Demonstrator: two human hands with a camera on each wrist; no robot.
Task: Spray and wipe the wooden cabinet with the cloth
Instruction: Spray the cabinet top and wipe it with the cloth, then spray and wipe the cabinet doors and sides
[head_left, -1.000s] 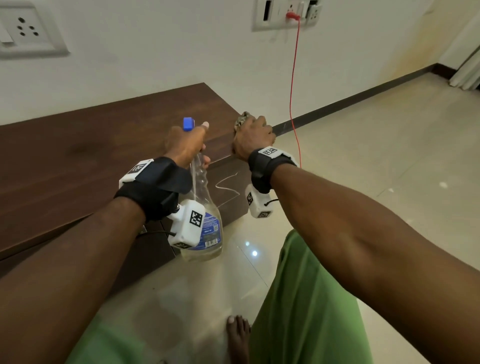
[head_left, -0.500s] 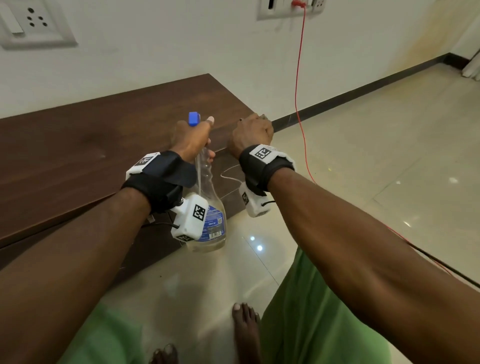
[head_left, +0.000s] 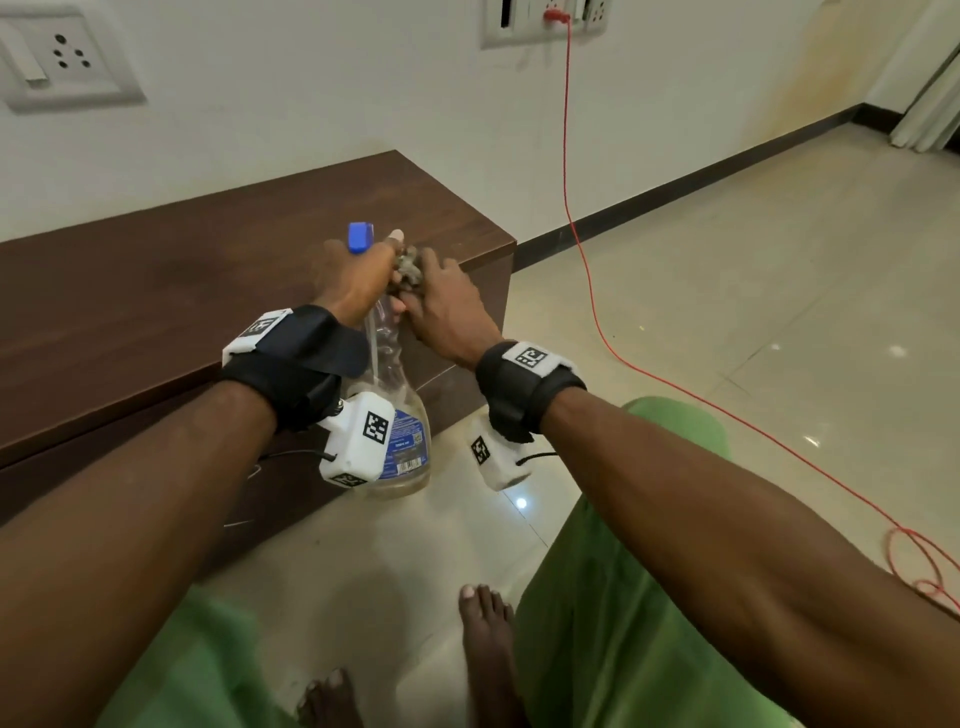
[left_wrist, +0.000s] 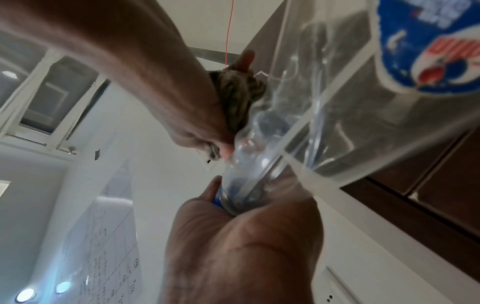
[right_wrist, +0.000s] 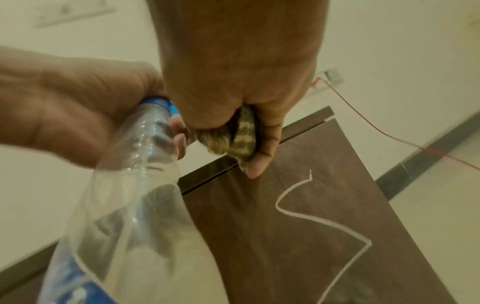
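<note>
Your head view looks down on both hands from above and behind the fingers. Both wrist views sit close below the palms, facing up along the fingers; all share the spray bottle (head_left: 395, 364) neck.

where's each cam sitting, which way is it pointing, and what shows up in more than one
Head: worn on the head, facing forward and down at the wooden cabinet; both forearms, green clothing and bare feet show.
Left wrist: under the left hand, looking up along the spray bottle towards the ceiling.
Right wrist: under the right hand, looking along it at the cloth and the cabinet front.
Shared: bottle, cloth, both hands, red cable.
</note>
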